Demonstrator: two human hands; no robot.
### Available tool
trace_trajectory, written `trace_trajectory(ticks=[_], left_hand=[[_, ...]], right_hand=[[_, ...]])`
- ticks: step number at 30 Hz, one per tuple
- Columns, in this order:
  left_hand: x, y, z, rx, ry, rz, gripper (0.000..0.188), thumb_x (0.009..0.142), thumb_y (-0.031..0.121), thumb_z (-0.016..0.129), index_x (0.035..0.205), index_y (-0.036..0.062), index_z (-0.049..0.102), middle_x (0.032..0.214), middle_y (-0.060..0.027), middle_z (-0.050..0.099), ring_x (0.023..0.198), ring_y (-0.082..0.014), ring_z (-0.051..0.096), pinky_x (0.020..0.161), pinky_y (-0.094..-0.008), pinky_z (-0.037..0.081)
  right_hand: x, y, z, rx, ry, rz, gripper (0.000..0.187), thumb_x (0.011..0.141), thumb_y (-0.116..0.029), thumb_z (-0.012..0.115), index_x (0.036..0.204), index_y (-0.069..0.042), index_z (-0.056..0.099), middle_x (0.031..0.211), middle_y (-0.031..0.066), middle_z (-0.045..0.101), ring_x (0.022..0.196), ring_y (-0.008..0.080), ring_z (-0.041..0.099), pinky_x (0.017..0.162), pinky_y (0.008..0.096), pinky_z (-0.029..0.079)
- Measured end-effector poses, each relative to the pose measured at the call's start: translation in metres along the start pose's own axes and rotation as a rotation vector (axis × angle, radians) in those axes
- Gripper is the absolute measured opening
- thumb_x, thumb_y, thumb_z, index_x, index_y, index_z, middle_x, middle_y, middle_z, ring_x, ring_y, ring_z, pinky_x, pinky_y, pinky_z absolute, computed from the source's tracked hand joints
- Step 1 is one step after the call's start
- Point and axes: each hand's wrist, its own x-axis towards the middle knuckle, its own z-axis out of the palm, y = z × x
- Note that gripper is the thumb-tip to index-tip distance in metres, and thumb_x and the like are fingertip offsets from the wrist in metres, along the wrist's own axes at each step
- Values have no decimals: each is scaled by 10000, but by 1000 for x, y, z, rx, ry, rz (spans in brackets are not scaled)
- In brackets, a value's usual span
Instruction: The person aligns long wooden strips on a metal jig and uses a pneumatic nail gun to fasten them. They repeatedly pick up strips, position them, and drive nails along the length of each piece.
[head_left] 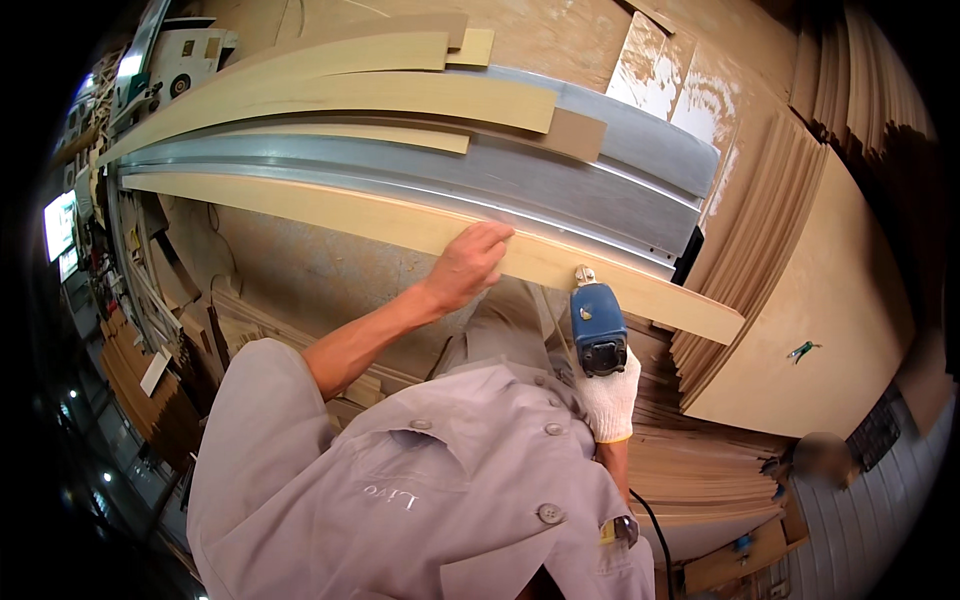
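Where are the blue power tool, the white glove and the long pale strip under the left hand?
Blue power tool (597,312): head view, on its blue body.
White glove (613,405): head view, on its fabric.
Long pale strip (350,219): head view, on its broad face.

Long pale wood strips (400,95) lie on the gray metal desk (650,140); a brown strip (578,136) pokes out beside one.

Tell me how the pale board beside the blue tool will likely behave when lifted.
The board will probably flex, being long and narrow. It may be fairly light for its size, as its edge looks thin. Lifted by one end, it could droop or swing, since it spans most of the metal table.
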Motion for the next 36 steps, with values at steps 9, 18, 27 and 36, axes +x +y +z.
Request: trace_trajectory(ticks=[9,18,27,36], left_hand=[[-2,-2,9,26,32,2,296,667,19,764,908,-84,626,1323,-191,627,1242,-373,592,1066,-445,495],[1,2,7,42,3,3,219,666,1,732,838,-71,616,1301,-196,630,1222,-377,595,1052,-440,504],[-1,5,10,56,-22,-51,221,668,-2,759,816,-64,608,1335,-179,627,1261,-364,586,1071,-434,500],[1,10,7,81,-51,-65,205,678,-10,751,785,-57,582,1342,-182,620,1271,-361,582,1074,-424,496]], right_hand=[[-4,6,-11,74,84,56,246,781,-79,818,980,-14,688,831,96,733,741,182,691,706,339,543],[-5,46,-55,73,240,-7,156,789,-65,779,869,5,664,764,115,707,694,216,688,684,343,536],[-2,106,-97,275,286,151,236,803,-94,830,953,25,691,853,75,747,757,148,700,719,315,552],[-4,130,-130,314,398,139,208,832,-83,792,962,30,677,777,48,714,661,111,659,604,299,506]])
